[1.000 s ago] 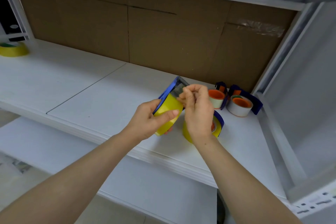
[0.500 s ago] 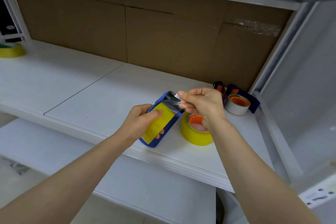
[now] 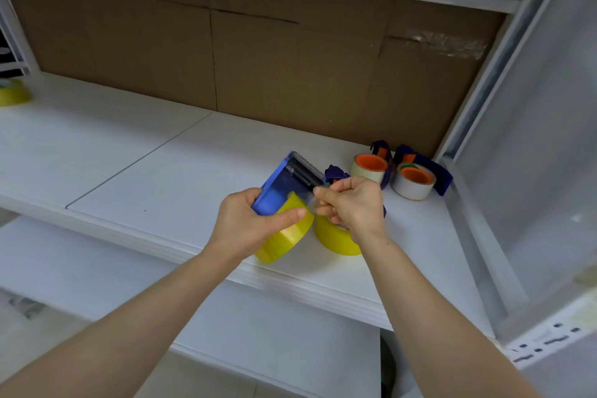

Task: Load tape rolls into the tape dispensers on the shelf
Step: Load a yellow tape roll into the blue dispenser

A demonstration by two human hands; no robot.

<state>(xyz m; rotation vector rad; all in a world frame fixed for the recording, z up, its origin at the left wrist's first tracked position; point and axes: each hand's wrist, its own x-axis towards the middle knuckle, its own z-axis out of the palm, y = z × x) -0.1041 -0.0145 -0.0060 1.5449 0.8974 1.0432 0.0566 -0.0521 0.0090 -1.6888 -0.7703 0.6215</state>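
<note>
Dispenser [image 3: 277, 186] w/ yellow roll [image 3: 286, 237] is in L hand [image 3: 245, 226], at the shelf's near edge, center-right. Fingers wrap the blue frame and the thumb presses across the roll. R hand [image 3: 353, 205] is just right of it, fingers curled, thumb & forefinger pinching the clear tape end by the toothed blade (tape itself hard to see). 2nd roll [image 3: 337, 241] lies flat on shelf [image 3: 155, 168] under the R wrist. Far-right corner is tight: 2 loaded dispensers [image 3: 416, 179], orange cores, near the upright. White shelf stretches left to a 3rd roll [image 3: 13, 94]. Held roll is glossy and tilted.
</note>
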